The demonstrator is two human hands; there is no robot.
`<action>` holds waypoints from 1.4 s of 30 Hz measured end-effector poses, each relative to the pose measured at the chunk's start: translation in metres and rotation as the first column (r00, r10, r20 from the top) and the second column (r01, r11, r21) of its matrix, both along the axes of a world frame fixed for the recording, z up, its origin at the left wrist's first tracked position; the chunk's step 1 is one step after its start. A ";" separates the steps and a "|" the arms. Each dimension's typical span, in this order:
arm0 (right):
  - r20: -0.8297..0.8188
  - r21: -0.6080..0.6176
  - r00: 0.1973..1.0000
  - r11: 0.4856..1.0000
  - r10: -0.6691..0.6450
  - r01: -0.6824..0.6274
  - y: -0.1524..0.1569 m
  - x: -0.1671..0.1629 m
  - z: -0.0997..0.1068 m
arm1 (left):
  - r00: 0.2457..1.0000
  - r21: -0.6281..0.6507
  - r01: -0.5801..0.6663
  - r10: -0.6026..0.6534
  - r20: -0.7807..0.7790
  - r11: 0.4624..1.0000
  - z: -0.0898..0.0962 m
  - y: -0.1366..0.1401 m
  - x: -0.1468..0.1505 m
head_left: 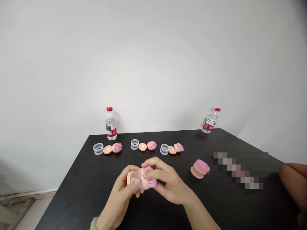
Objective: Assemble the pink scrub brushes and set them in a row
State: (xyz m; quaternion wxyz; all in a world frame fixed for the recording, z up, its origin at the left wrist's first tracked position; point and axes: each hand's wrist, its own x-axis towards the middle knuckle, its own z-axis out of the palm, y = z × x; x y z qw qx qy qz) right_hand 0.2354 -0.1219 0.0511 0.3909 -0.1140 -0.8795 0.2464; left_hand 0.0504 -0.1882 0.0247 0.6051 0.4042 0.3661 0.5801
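Between my hands, above the black table, is a small scrub brush (136, 174) with a translucent waisted body, peach end pieces and pink bristles pointing right. My left hand (123, 191) wraps round the body and the peach base, thumb on the near side. On the bristle end, the fingers of my right hand (168, 180) are closed round the peach rim and bristles, hiding part of them. To the right of my hands stands another brush (200, 168), its bristles up, with a peach base.
Across the black table (79, 185) lie three sets of loose parts: translucent rings (98, 152), peach discs (142, 147) and bristle heads (152, 145). Two water bottles (111, 127) stand near the wall. A blurred strip covers the right side, beside another person's bare limb (294, 180).
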 end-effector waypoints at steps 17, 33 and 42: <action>0.180 -0.193 0.945 0.932 -0.274 0.308 0.002 -0.012 -0.014 | 1.000 0.018 -0.020 0.020 -0.020 1.000 -0.008 0.002 0.000; 0.060 -0.404 0.965 0.878 -0.255 0.257 0.009 -0.005 -0.017 | 0.996 -0.031 -0.047 0.050 0.075 0.998 -0.010 0.006 0.000; 0.084 -0.320 0.980 0.926 -0.182 0.200 0.001 -0.009 -0.009 | 0.998 -0.033 -0.025 0.027 0.065 0.999 -0.009 0.006 -0.001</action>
